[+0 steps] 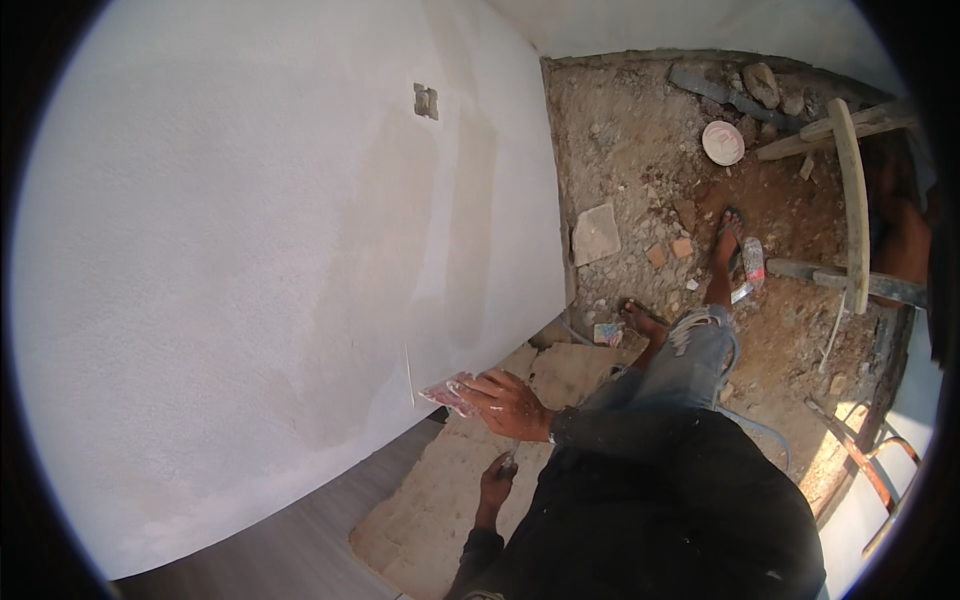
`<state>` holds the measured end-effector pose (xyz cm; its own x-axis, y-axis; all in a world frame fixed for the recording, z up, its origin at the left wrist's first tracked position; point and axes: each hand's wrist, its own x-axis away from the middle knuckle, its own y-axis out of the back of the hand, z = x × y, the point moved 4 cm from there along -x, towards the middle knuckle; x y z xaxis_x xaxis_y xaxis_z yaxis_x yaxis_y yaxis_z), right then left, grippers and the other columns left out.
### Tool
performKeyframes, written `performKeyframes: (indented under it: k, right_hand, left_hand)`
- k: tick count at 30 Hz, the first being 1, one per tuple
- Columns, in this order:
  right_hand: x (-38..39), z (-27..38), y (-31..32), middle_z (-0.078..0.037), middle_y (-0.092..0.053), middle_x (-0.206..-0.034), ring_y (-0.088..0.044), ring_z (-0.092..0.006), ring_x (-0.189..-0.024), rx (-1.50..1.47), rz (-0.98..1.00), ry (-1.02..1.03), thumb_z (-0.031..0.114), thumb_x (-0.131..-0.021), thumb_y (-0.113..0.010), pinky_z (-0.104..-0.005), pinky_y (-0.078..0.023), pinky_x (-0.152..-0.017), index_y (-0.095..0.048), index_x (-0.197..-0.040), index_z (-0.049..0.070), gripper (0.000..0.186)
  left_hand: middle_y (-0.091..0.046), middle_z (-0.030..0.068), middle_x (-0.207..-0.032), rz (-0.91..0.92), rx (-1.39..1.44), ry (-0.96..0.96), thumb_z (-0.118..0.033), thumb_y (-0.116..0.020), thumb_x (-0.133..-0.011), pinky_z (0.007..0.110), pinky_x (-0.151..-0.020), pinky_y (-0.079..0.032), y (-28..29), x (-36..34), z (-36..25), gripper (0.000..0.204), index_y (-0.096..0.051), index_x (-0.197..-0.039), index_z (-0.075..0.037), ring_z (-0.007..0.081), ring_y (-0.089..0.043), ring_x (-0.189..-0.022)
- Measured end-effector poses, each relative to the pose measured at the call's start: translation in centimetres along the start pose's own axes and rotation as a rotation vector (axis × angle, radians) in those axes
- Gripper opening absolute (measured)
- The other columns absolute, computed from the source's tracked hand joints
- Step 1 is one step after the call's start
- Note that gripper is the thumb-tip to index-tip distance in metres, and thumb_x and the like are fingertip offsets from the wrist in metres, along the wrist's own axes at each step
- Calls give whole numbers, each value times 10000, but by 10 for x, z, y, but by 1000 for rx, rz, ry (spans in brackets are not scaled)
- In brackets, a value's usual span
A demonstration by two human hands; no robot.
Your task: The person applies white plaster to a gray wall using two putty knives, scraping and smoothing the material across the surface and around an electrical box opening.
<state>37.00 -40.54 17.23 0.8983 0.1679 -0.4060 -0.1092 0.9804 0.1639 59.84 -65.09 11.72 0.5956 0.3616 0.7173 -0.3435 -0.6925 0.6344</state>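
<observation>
My right hand [508,405] grips a flat putty spreader [448,394], reddish and smeared with white. Its edge meets the lower part of the white wall [230,230], by a thin raised white line of putty [408,375]. White smears mark the fingers. Below and nearer to me, my left hand [496,484] is closed around a narrow greyish thing, mostly hidden by the fingers. Damp-looking beige-grey patches [375,230] run down the wall beneath a recessed electrical box [426,101].
A worn board [440,500] lies under my hands beside grey flooring [300,535]. On the rubble ground sit a white-smeared bowl [723,143], a plastic bottle [754,262], a broken tile [597,234] and stones. Wooden bars [852,200] stand at the right. A hose [755,425] curves past my legs.
</observation>
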Motion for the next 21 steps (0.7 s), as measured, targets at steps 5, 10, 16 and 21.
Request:
performKeyframes:
  k: [5,10,16,21]
  right_hand:
    - [-76,-17,24,-136,-610,-1318,-580,-325,-1099,10,-207,-36,0,-839,-624,-425,-529,-923,-626,-1353,21,515]
    - [-5,17,-40,-90,-598,-1338,-572,-325,-1163,-67,-30,9,40,-841,-652,-441,-535,-978,-612,-1391,89,553]
    - [16,16,-17,-69,-605,-1372,-577,-296,-1168,-81,44,50,37,-832,-646,-438,-526,-989,-619,-1395,116,570]
    - [-79,-57,47,-100,-641,-1325,-590,-301,-1090,26,-238,-77,27,-839,-637,-424,-514,-944,-633,-1362,53,524]
  left_hand:
    - [-655,17,-810,7,23,-41,-198,-727,-952,279,-708,-506,-4,0,10,399,-674,-1342,-134,88,-577,-736]
    - [-654,13,-818,39,20,89,-206,-724,-955,274,-743,-501,-10,2,6,401,-671,-1344,-125,91,-586,-777]
    - [-655,0,-811,7,69,7,-201,-726,-953,280,-709,-508,-11,7,15,387,-675,-1325,-104,102,-579,-728]
    - [-655,-16,-817,4,89,80,-203,-738,-947,272,-688,-508,-10,9,9,382,-678,-1310,-99,88,-575,-716]
